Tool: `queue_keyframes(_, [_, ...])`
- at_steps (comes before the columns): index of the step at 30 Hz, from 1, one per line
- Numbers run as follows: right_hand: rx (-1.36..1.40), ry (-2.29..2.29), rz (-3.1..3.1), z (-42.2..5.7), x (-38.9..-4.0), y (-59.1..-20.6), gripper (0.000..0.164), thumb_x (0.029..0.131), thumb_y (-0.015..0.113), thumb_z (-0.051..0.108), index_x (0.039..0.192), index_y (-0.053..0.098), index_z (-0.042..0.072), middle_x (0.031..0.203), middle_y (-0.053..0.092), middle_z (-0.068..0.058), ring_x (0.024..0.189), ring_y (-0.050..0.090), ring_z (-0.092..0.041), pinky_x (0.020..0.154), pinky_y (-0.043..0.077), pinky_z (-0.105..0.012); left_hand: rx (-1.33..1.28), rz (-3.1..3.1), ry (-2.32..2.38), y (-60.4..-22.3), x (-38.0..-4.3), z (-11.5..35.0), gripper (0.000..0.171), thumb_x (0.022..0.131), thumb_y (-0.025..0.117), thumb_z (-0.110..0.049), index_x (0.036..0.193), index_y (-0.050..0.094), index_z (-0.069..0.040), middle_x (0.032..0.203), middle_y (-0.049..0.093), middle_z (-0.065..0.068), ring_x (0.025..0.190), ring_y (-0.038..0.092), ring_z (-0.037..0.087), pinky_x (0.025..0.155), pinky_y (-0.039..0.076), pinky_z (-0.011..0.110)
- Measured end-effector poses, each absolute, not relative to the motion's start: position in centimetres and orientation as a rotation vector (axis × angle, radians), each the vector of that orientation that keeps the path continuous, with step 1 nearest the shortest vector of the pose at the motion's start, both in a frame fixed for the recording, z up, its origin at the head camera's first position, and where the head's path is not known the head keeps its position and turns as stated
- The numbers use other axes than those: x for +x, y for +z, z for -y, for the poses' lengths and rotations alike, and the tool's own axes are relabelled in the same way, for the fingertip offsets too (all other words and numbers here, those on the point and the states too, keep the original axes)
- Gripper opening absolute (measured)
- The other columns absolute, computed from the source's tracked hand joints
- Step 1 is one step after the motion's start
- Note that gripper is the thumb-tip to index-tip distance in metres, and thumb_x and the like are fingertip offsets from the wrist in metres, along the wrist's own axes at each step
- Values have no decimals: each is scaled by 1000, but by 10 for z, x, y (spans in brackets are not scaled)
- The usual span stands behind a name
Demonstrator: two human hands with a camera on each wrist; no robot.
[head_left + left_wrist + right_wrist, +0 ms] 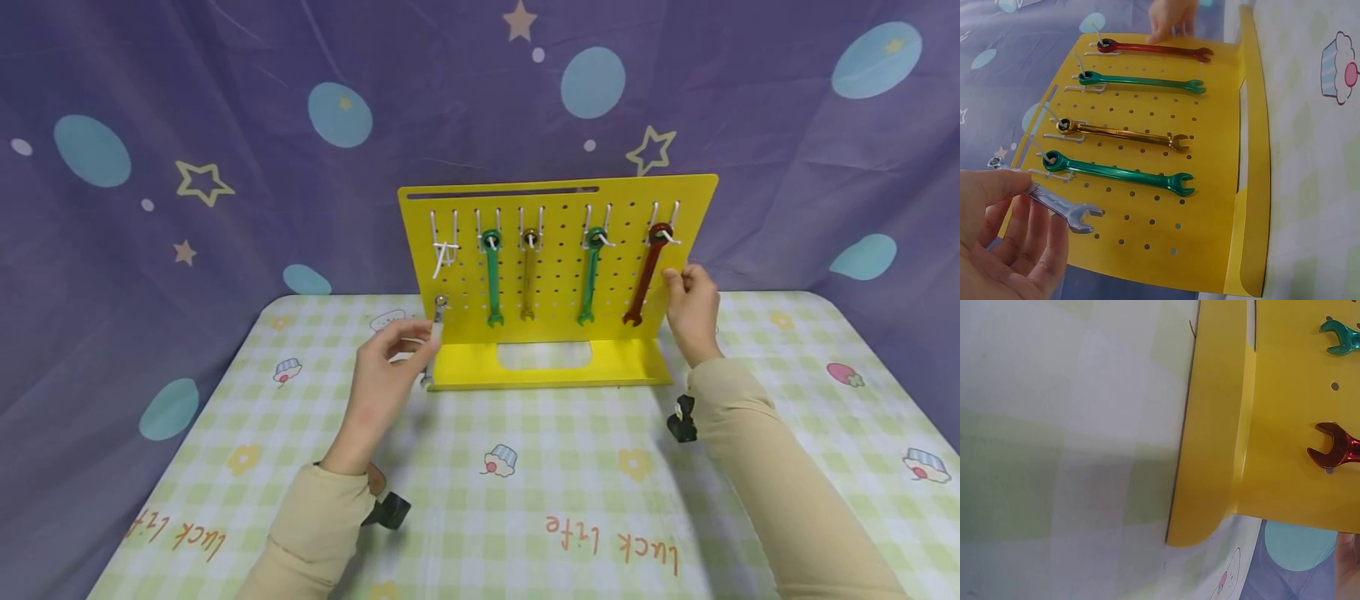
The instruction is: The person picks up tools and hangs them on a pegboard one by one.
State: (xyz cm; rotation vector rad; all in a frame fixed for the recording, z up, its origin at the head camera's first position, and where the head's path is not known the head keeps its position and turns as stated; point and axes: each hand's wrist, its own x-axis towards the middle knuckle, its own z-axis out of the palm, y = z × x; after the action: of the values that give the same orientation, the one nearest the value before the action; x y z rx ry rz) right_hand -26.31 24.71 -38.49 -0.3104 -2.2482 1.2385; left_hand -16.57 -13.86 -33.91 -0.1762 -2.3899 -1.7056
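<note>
My left hand [384, 371] pinches a silver wrench [1060, 203] between thumb and fingers, in front of the left side of a yellow pegboard [555, 287]. The wrench's ring end points up, its open end down. Above it, a white hook [444, 250] on the board bears no wrench. Hanging by their ring ends on other hooks are a green wrench [492, 279], a gold wrench [528, 279], a second green wrench [591, 279] and a red wrench [647, 275]. At the board's right edge, my right hand [693, 312] grips it, some fingers hidden behind.
The board stands on a table with a green-checked cloth [465, 517]; its yellow base lip [547, 385] faces me. Behind it hangs a purple curtain [465, 100] with stars and blue spots. Dark wrist devices sit under both sleeves.
</note>
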Motion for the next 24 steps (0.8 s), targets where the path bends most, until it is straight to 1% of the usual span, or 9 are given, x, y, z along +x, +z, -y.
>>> queue_keyframes(4, [-315, 1245, 2252, -247, -263, -385, 38, 102, 53, 30, 100, 56, -8, 95, 64, -24, 65, 44, -4, 60, 36, -17, -194, 2339, -1724, -337, -167, 137, 26, 94, 70, -14, 118, 68, -6, 108, 64, 10, 93, 61, 15, 76, 51, 24])
queue_keyframes(10, [-325, 1262, 2258, -247, -263, -385, 38, 103, 52, 30, 102, 56, -8, 99, 65, -24, 68, 45, -4, 62, 37, -16, -208, 2267, -1705, -336, -173, 133, 24, 92, 71, -7, 116, 68, -2, 106, 66, 10, 90, 63, 16, 73, 52, 22])
queue_keyframes(14, [-323, 1256, 2260, -247, -263, -385, 37, 103, 52, 30, 99, 55, -7, 95, 63, -22, 67, 44, -7, 60, 36, -17, -200, 2237, -1705, -337, -178, 132, 23, 92, 71, -6, 115, 68, -3, 103, 66, 9, 88, 63, 15, 72, 52, 21])
queue_keyframes(17, [-317, 1254, 2263, -247, -264, -385, 36, 103, 51, 30, 97, 53, -5, 90, 60, -19, 64, 43, -9, 58, 35, -18, -193, 2225, -1730, -335, -180, 132, 25, 92, 71, -6, 116, 68, -3, 104, 66, 10, 88, 63, 14, 72, 53, 23])
queue_keyframes(20, [-313, 1261, 2270, -247, -263, -385, 35, 103, 51, 30, 96, 52, -5, 88, 58, -17, 64, 43, -11, 57, 35, -19, -187, 2212, -1758, -334, -182, 131, 26, 92, 71, -5, 118, 67, -2, 105, 65, 11, 88, 63, 14, 73, 55, 25])
queue_keyframes(24, [-309, 1255, 2256, -248, -265, -386, 35, 103, 52, 28, 96, 54, -6, 89, 60, -19, 64, 43, -8, 57, 35, -18, -191, 2201, -1783, -334, -188, 130, 26, 92, 70, -4, 117, 67, -1, 105, 64, 11, 87, 62, 13, 73, 55, 25])
